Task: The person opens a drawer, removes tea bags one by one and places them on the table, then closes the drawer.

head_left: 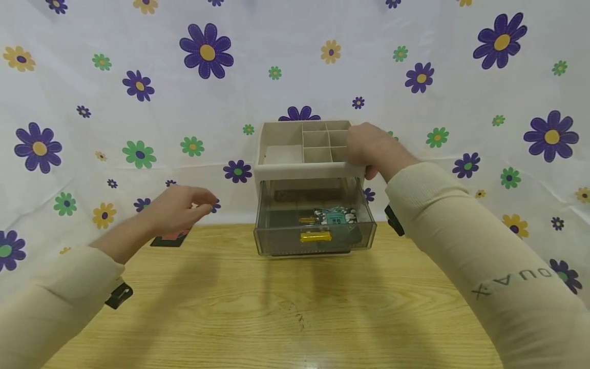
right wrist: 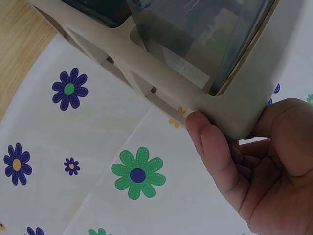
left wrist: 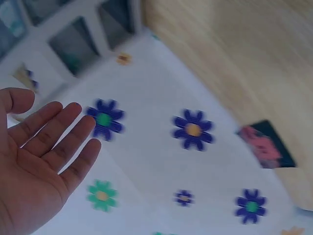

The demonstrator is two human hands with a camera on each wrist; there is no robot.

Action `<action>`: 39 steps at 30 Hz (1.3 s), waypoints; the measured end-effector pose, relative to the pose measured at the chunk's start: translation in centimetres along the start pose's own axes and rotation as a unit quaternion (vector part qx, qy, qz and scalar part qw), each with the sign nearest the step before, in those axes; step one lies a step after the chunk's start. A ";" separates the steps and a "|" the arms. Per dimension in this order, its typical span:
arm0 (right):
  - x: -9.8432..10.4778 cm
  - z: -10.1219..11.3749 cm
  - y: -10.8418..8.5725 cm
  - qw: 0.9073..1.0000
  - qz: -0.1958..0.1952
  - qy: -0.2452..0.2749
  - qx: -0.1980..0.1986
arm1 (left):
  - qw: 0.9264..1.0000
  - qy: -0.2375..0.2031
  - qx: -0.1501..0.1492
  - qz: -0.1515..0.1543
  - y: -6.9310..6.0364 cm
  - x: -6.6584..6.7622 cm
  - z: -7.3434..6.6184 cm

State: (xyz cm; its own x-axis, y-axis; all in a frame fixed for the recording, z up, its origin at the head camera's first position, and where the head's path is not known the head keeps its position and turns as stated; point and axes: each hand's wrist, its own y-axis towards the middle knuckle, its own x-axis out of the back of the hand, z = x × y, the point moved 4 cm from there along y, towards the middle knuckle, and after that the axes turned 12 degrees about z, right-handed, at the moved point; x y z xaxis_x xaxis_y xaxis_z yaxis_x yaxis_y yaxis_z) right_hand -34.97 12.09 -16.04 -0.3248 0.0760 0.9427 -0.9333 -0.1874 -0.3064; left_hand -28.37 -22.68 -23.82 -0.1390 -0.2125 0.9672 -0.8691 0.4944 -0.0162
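A beige desk organizer (head_left: 309, 171) stands in the middle, its open top divided into compartments. My right hand (head_left: 366, 146) grips its upper right corner; in the right wrist view, thumb and fingers curl round the beige frame (right wrist: 237, 117). Below the top, a smoky clear drawer (head_left: 276, 241) with a gold handle (head_left: 315, 236) is pulled out. A teal packet (head_left: 336, 216) with patterned edges lies inside it. Off to the organizer's left, my left hand (head_left: 177, 210) hovers with nothing in it. Its fingers look loose and apart in the left wrist view.
A dark flat item with a pink picture (head_left: 170, 238) lies at the back left of the wooden table (head_left: 221, 318). A white flowered cloth (head_left: 152, 118) hangs right behind the organizer.
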 end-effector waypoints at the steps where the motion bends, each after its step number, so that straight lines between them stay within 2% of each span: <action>1: 0.0 0.0 0.0 1.000 0.000 -0.001 0.000 | 1.000 0.001 -0.011 -0.008 0.0 0.4 -1.1; 8: 0.1 0.0 0.0 1.000 -0.001 -0.010 0.005 | 0.996 -0.006 -0.075 -0.056 -0.2 2.6 -8.0; 11: 0.2 0.0 0.2 1.000 0.001 -0.018 0.007 | 0.994 -0.001 -0.096 -0.059 0.0 2.9 -10.4; 16: 0.1 -0.2 0.3 1.000 0.004 -0.018 0.005 | 0.989 0.009 -0.138 -0.055 1.1 2.6 -13.3; 21: 0.1 -0.1 0.3 1.000 0.001 -0.025 0.007 | 0.986 -0.030 -0.163 -0.012 3.1 1.9 -16.1; 25: 0.1 0.0 0.3 1.000 -0.004 -0.024 0.009 | 0.983 -0.061 -0.167 0.042 5.1 1.3 -17.5; 30: 0.1 -0.2 0.3 1.000 -0.007 -0.003 0.009 | 0.978 -0.097 -0.143 0.115 7.5 0.2 -18.3; 35: 0.1 -0.2 0.2 1.000 -0.008 0.005 0.009 | 0.981 -0.061 -0.104 0.154 9.2 -0.9 -18.6; 39: 0.1 -0.2 0.3 1.000 -0.007 0.001 0.010 | 0.977 -0.028 -0.085 0.192 10.2 -2.0 -18.9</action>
State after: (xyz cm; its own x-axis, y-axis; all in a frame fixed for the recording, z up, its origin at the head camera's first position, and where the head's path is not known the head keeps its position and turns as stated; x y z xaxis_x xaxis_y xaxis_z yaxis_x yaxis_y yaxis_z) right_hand -35.30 12.22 -16.00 -0.3122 0.0812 0.9466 -0.9346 -0.2052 -0.2906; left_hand -27.97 -1.31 -21.12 -0.4690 -0.0282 0.8827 -0.6579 0.6780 -0.3279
